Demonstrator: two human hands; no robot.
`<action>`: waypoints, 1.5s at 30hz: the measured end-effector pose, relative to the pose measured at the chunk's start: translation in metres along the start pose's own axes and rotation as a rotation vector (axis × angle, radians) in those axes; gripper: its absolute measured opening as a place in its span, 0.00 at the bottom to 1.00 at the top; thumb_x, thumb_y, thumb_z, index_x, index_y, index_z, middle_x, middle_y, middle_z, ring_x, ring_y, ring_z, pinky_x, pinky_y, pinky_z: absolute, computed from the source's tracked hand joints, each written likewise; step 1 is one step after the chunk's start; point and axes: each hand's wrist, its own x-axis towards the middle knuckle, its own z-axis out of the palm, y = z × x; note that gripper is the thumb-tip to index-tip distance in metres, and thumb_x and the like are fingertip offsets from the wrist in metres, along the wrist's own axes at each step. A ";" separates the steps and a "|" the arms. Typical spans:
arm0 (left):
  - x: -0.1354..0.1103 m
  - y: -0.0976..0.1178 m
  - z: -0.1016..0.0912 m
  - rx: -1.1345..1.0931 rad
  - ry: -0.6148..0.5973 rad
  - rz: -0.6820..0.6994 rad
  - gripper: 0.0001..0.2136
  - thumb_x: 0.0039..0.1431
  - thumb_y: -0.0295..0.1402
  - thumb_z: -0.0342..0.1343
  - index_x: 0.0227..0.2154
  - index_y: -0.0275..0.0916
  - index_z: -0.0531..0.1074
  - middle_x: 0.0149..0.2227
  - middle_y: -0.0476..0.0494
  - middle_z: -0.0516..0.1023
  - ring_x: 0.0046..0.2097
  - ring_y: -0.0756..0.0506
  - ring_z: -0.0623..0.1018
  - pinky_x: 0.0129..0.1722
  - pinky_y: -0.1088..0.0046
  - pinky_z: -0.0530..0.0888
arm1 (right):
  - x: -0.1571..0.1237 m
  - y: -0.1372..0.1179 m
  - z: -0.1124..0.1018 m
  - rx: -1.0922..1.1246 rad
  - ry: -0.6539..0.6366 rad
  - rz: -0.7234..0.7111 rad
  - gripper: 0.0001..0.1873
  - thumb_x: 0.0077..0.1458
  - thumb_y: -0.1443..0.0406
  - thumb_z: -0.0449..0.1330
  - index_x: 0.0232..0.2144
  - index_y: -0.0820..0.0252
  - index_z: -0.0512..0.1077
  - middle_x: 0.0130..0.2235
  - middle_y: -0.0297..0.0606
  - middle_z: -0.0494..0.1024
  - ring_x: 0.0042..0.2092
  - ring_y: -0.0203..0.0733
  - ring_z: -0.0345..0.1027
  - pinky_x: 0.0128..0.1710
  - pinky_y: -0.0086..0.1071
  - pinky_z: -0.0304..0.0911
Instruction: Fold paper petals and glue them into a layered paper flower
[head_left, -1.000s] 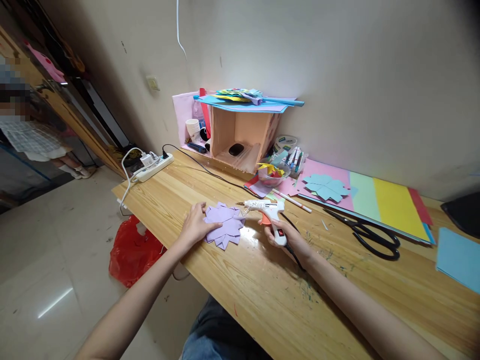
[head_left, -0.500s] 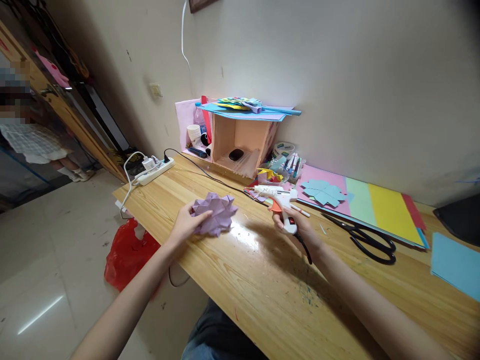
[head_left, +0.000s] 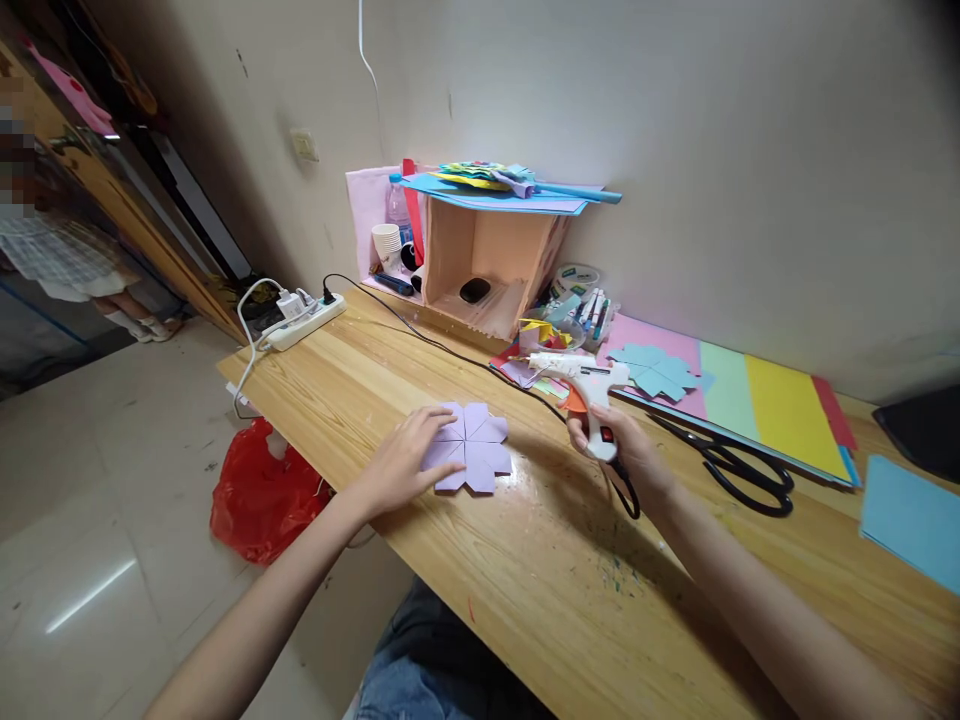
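A purple paper flower (head_left: 475, 448) lies on the wooden table, its flat, slit face upward. My left hand (head_left: 409, 460) rests at its left edge, fingers spread and touching the paper. My right hand (head_left: 619, 442) is wrapped around the handle of a white hot glue gun (head_left: 589, 378) with an orange trigger. The gun is raised over the table to the right of the flower, nozzle pointing left. Behind it, a light blue paper flower (head_left: 654, 372) of similar shape lies on coloured sheets.
Black scissors (head_left: 739, 470) lie right of my right hand, near coloured paper sheets (head_left: 787, 400). An open box (head_left: 517, 250) stands against the wall. A power strip (head_left: 306, 322) sits at the left edge, its black cable crossing the table. A red plastic bag (head_left: 262, 495) hangs below; a person stands far left.
The purple flower has gone from my left hand's grip to lying on the table, other face up, and my left fingers have spread. The glue gun has shifted slightly right.
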 end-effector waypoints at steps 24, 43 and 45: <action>0.012 -0.019 0.034 0.155 0.156 -0.191 0.12 0.61 0.36 0.41 0.30 0.38 0.68 0.31 0.45 0.71 0.33 0.48 0.70 0.31 0.74 0.64 | -0.014 -0.002 0.029 -0.511 -0.261 0.175 0.22 0.54 0.51 0.48 0.19 0.61 0.63 0.24 0.34 0.66 0.26 0.34 0.58 0.26 0.28 0.53; 0.012 -0.023 0.034 0.006 0.210 -0.262 0.11 0.58 0.37 0.45 0.27 0.39 0.69 0.31 0.46 0.71 0.34 0.48 0.70 0.32 0.74 0.64 | 0.010 -0.005 0.056 -0.671 -0.198 0.135 0.16 0.51 0.59 0.50 0.17 0.59 0.64 0.20 0.34 0.67 0.26 0.39 0.60 0.26 0.30 0.50; 0.012 -0.023 0.034 0.006 0.212 -0.260 0.11 0.58 0.37 0.45 0.27 0.39 0.69 0.31 0.47 0.71 0.34 0.48 0.70 0.31 0.74 0.64 | 0.009 -0.004 0.055 -0.671 -0.181 0.138 0.15 0.51 0.59 0.50 0.17 0.59 0.64 0.20 0.35 0.66 0.27 0.39 0.60 0.26 0.30 0.50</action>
